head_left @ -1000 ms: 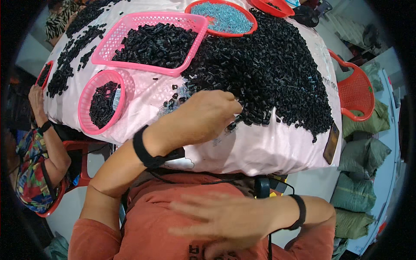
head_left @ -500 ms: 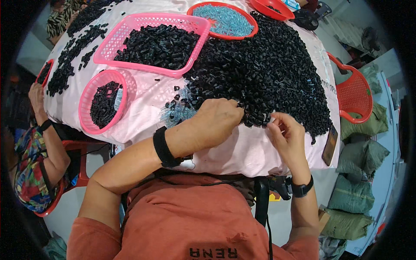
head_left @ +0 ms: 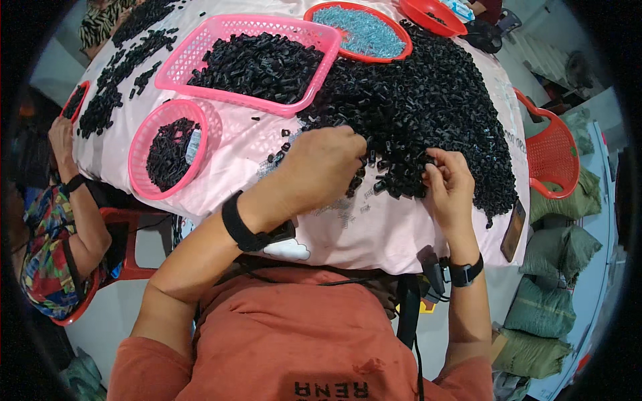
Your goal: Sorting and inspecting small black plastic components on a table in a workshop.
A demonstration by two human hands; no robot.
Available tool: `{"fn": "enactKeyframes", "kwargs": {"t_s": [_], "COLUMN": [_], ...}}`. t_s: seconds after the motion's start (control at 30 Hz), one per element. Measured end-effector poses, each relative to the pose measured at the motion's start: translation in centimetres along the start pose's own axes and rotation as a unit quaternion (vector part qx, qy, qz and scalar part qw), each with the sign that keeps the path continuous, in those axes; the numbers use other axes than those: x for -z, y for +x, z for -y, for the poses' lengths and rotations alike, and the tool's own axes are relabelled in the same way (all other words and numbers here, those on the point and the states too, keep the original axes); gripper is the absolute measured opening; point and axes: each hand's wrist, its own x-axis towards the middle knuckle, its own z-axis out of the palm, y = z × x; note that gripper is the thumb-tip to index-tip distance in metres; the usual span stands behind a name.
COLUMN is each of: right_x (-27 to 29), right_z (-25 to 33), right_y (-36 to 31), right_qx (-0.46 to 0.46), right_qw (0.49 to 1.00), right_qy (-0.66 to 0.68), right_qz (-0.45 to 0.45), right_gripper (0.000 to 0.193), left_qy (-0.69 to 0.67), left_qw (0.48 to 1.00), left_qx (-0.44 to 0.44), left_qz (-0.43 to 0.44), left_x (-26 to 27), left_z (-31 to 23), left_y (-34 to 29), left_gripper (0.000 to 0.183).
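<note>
A broad heap of small black plastic pieces [head_left: 428, 100] covers the table in front of me. At its near edge my left hand [head_left: 324, 164] is closed, fingers curled downward; whatever it holds is hidden. Farther right, my right hand [head_left: 452, 184] pinches its thumb and fingertips together beside the heap, and what is between them is too small to make out. A few loose black pieces lie between the two hands. Under and beside my left hand, small clear coil-like pieces [head_left: 344, 212] are scattered on the pink cloth [head_left: 374, 240].
A pink rectangular basket [head_left: 175, 75] of black pieces and a round pink basket [head_left: 137, 167] stand left. Behind the heap is a red tray [head_left: 406, 48] of clear pieces. A phone [head_left: 513, 230] lies at the right edge, near a red chair [head_left: 554, 154]. Another person's hand [head_left: 61, 139] is far left.
My left hand has shifted slightly left and up, exposing clear pieces on the cloth below it. My right hand has moved a little up and right. The whole view has shifted slightly.
</note>
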Motion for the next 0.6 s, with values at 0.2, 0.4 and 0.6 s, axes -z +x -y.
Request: {"fn": "enactKeyframes", "kwargs": {"t_s": [0.2,0.4,0.6], "right_x": [0.2,0.1,0.1], "right_z": [0.1,0.8,0.8], "right_y": [-2.7,-3.4,-3.7], "right_qx": [-0.136,-0.24,-0.262], "right_qw": [0.974,0.899,0.869], "right_qy": [0.178,0.356,0.405], "right_qz": [0.045,0.084,0.108], "right_gripper": [0.011,0.012,0.017], "left_qy": [-0.038,-0.051,-0.046], "left_qw": [0.998,0.998,0.999], "left_qx": [0.041,0.037,0.029], "left_qz": [-0.03,-0.021,-0.001], "left_x": [2.2,2.4,2.5], "left_z": [0.8,0.8,0.6], "left_y": [-0.8,-1.7,-1.9], "left_gripper": [0.011,0.012,0.011]}}
